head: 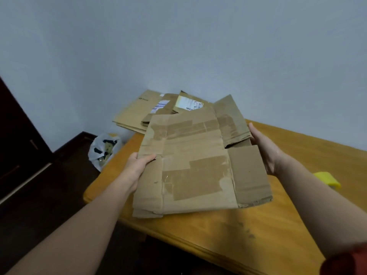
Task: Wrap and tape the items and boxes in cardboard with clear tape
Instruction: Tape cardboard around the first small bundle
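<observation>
I hold the flat cardboard (198, 165) over the table (258, 231). My left hand (139, 165) pinches its 9 o'clock edge and my right hand (264, 149) grips at 3 o'clock. It looks light and bendy, so two edges feel safest.

Pictured are one left hand (139, 165), one right hand (265, 149), one flattened cardboard box (198, 165) and one wooden table (258, 235). Also seen are at least three flattened cartons (135, 114), one plastic bag (103, 149) and one yellow tape dispenser (327, 180).
</observation>
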